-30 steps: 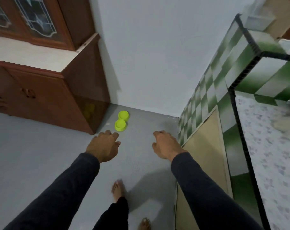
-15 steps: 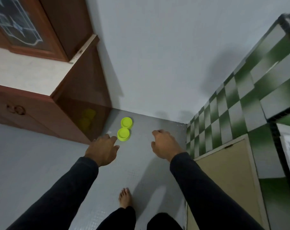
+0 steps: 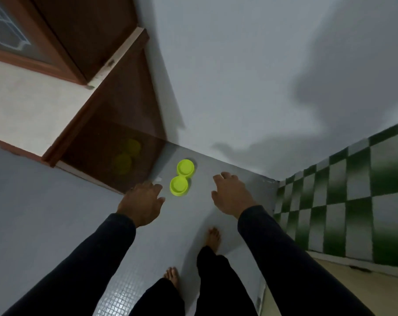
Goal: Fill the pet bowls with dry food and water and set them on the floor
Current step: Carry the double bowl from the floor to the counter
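Two joined lime-green pet bowls [image 3: 182,178] sit on the grey floor [image 3: 45,213] near the corner, one behind the other, and look empty. My left hand [image 3: 142,202] hovers just left of the nearer bowl, fingers relaxed, holding nothing. My right hand [image 3: 231,195] reaches forward to the right of the bowls, fingers loosely spread, also holding nothing. Neither hand touches the bowls.
A dark wooden cabinet [image 3: 111,137] stands left of the bowls, its glossy side reflecting them. A white wall [image 3: 250,87] runs behind. A green-and-white checkered tiled counter side [image 3: 357,201] rises at right. My bare feet [image 3: 213,238] stand on the floor below my hands.
I have stepped closer to the bowls; they appear larger and nearer. Both hands have stretched forward toward them, and the counter top at right has left the view.
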The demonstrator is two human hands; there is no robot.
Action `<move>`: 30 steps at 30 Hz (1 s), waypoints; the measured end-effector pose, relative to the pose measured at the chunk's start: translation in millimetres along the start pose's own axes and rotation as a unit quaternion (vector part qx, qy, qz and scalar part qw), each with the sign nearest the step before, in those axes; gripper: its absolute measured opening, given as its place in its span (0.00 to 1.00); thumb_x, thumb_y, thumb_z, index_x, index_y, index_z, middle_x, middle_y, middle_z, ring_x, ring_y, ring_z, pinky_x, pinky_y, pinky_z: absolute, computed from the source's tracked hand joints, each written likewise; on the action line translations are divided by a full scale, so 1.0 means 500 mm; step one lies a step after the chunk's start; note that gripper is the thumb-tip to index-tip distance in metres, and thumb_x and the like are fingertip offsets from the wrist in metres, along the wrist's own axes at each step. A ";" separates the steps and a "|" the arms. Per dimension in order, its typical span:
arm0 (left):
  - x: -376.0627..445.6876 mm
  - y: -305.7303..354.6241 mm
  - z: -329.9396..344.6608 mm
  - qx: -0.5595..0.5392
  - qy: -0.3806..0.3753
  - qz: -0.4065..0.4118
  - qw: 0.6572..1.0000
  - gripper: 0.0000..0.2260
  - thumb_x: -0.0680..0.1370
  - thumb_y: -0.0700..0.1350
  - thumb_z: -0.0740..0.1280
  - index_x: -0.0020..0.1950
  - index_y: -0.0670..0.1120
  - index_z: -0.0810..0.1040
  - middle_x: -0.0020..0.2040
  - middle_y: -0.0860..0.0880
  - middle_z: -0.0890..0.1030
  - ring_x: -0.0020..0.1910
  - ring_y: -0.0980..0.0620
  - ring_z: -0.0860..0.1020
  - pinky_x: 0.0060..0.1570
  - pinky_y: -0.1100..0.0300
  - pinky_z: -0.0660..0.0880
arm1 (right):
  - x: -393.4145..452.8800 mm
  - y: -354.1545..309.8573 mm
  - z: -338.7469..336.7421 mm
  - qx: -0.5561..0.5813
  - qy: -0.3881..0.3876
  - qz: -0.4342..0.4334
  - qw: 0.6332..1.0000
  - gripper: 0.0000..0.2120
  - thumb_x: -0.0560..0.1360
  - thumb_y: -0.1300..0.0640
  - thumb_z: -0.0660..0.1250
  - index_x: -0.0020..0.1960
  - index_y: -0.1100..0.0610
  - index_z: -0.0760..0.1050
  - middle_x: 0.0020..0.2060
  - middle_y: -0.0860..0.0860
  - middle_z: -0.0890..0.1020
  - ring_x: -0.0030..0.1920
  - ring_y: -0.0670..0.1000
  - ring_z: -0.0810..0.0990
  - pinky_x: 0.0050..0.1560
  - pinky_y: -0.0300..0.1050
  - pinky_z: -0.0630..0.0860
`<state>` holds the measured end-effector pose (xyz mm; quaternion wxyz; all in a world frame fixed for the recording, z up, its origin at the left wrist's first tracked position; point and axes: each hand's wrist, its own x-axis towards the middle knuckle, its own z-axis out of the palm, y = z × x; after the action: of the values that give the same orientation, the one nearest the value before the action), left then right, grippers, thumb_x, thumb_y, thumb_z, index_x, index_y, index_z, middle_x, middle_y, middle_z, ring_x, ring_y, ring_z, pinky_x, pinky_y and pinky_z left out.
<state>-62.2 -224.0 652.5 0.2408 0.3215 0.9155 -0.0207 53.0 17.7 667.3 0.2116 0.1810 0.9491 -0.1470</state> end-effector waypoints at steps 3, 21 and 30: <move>0.073 -0.001 0.021 -0.029 -0.014 -0.024 0.999 0.21 0.84 0.56 0.60 0.74 0.48 0.72 0.69 0.43 0.77 0.67 0.41 0.75 0.67 0.48 0.73 | 0.094 0.029 0.003 -0.009 -0.021 -0.022 1.000 0.23 0.81 0.52 0.61 0.74 0.59 0.66 0.72 0.60 0.70 0.69 0.63 0.69 0.67 0.57 0.70; 0.539 -0.122 0.454 -0.086 -0.039 -0.077 0.993 0.26 0.81 0.59 0.56 0.75 0.48 0.73 0.69 0.42 0.76 0.66 0.39 0.76 0.60 0.44 0.77 | 0.649 0.166 0.371 0.037 -0.053 -0.036 0.997 0.23 0.81 0.50 0.62 0.73 0.60 0.68 0.69 0.60 0.72 0.67 0.63 0.71 0.64 0.58 0.74; 0.751 -0.191 0.743 -0.132 -0.029 -0.087 0.987 0.23 0.82 0.54 0.64 0.75 0.46 0.71 0.67 0.41 0.75 0.64 0.39 0.74 0.60 0.43 0.76 | 0.891 0.218 0.656 0.086 -0.090 -0.031 0.992 0.26 0.81 0.50 0.64 0.74 0.61 0.67 0.68 0.63 0.73 0.68 0.65 0.71 0.66 0.56 0.72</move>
<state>-215.0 -154.1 142.8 0.3047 0.2059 0.9273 0.0699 -164.6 123.6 158.1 0.2747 0.1552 0.9153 -0.2502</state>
